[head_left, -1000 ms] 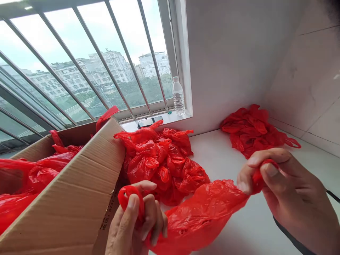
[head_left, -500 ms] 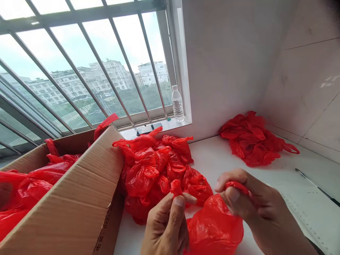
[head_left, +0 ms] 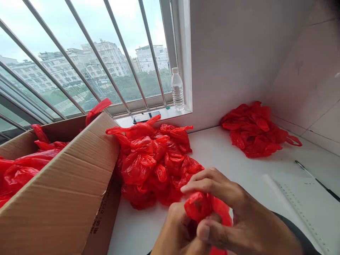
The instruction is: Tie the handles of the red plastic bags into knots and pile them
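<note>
A red plastic bag (head_left: 198,206) is between my hands near the bottom of the view, its twisted top bunched up and its body mostly hidden behind my fingers. My left hand (head_left: 177,230) is closed around the bunched plastic from below. Curving over it from the right, my right hand (head_left: 239,209) has its thumb against the plastic and its fingers bent across the top. Just beyond my hands lies a pile of knotted red plastic bags (head_left: 148,159), rounded as if filled; their contents cannot be made out.
An open cardboard box (head_left: 77,170) with red bags stands at left. Flat, crumpled red bags (head_left: 252,131) lie at the back right. A pen (head_left: 316,180) rests over a white notebook (head_left: 305,198). On the sill are a clear bottle (head_left: 177,90) and a phone (head_left: 146,117).
My hands were apart, each pinching a twisted end of the bag; now they are together at its top. My right hand has moved left, and the view has shifted slightly.
</note>
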The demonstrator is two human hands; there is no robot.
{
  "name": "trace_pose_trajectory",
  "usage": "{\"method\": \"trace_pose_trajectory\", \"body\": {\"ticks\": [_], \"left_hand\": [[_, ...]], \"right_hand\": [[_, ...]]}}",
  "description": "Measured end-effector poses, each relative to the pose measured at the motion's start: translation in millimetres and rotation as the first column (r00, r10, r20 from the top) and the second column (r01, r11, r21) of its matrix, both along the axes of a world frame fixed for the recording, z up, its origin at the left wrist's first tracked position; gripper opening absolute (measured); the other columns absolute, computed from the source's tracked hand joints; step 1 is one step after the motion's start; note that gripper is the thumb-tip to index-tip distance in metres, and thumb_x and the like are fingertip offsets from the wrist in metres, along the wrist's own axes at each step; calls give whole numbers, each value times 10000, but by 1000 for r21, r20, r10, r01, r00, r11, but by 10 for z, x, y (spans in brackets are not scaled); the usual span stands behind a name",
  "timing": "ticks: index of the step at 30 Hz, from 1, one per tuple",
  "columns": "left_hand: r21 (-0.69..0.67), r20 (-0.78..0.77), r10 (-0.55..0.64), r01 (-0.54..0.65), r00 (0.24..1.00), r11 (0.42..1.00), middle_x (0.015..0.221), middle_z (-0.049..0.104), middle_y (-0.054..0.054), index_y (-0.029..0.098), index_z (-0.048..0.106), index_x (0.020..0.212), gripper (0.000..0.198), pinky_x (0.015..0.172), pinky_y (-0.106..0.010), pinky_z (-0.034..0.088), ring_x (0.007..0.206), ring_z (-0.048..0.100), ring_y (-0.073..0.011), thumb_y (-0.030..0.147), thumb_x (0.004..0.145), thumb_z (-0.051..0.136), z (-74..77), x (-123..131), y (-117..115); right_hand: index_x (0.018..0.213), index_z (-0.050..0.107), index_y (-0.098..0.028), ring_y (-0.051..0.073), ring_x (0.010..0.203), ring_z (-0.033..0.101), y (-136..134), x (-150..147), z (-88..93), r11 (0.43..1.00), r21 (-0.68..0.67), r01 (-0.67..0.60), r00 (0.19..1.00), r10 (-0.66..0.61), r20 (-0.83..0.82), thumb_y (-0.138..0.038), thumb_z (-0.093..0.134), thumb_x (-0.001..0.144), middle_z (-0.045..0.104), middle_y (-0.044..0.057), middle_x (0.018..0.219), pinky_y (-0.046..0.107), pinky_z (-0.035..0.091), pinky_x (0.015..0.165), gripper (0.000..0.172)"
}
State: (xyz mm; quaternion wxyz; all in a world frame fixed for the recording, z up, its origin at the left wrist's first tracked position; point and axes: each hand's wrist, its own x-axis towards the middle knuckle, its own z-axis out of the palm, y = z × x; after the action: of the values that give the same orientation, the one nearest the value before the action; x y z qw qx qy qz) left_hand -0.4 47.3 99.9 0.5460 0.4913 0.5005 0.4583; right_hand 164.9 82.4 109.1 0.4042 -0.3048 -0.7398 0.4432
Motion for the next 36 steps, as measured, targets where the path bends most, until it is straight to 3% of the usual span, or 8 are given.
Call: {"method": "trace_pose_trajectory", "body": {"ticks": [5,11,13,19,23,29,32,36], "left_hand": [[-94,146,27,-14,989,995,521,405,55,195,574,636,440,506,-245,343,500,356,-99,546,880,675,28,-63,99],[-15,157,-74,78,985,997,711,610,-7,199,717,969,258,715,-289,460,677,559,-158,420,974,584,45,-185,282],[28,108,-149,147,983,989,789,612,-26,188,711,902,236,775,-305,459,761,563,-176,393,961,611,88,-214,280],[49,-127,-235,243,964,969,757,521,30,188,605,796,127,635,-227,393,678,423,-116,222,903,664,164,-206,209],[243,-333,-128,216,934,946,887,618,5,215,608,926,184,702,-245,460,780,562,-146,45,856,595,56,-236,206],[600,-463,182,156,868,784,1045,668,-19,237,620,1072,377,829,-270,496,934,647,-163,-59,843,573,-74,-278,292],[668,-443,228,149,867,730,1043,640,-23,228,630,1037,296,838,-265,501,959,637,-160,-15,869,617,-58,-274,322],[650,-485,221,180,846,738,1000,678,-9,225,654,1070,294,820,-238,510,921,658,-138,-6,891,616,-15,-320,316]], "right_hand": [[1108,670,-350,148,962,624,82,96,5,994,-62,90,996,-90,12,-366,615,1017,657,-46,1045,257,480,905,108],[994,696,-322,148,896,621,93,124,16,986,-47,157,986,-154,56,-357,645,1000,674,-54,962,261,460,827,62],[962,695,-302,158,851,620,103,135,4,991,-73,112,992,-108,67,-391,632,1005,676,-40,932,273,471,793,117],[1370,557,-293,222,1217,545,242,51,-154,1000,-21,23,1000,-23,5,-459,539,1050,638,25,1245,348,406,1052,361],[1224,660,-243,178,934,629,302,-10,-201,979,-165,-116,993,111,-41,-442,415,1099,676,10,1013,293,484,843,339],[1284,594,-216,132,606,400,353,8,-283,923,-330,-198,979,206,-12,-408,493,1067,468,-52,704,264,363,587,307],[1166,608,-189,124,605,349,388,7,-332,889,-381,-254,967,237,-92,-447,542,1041,432,-55,702,257,306,549,294],[961,657,-187,144,725,474,391,20,-294,944,-299,-138,989,113,-99,-468,583,1021,540,-15,809,266,399,656,297]]}}
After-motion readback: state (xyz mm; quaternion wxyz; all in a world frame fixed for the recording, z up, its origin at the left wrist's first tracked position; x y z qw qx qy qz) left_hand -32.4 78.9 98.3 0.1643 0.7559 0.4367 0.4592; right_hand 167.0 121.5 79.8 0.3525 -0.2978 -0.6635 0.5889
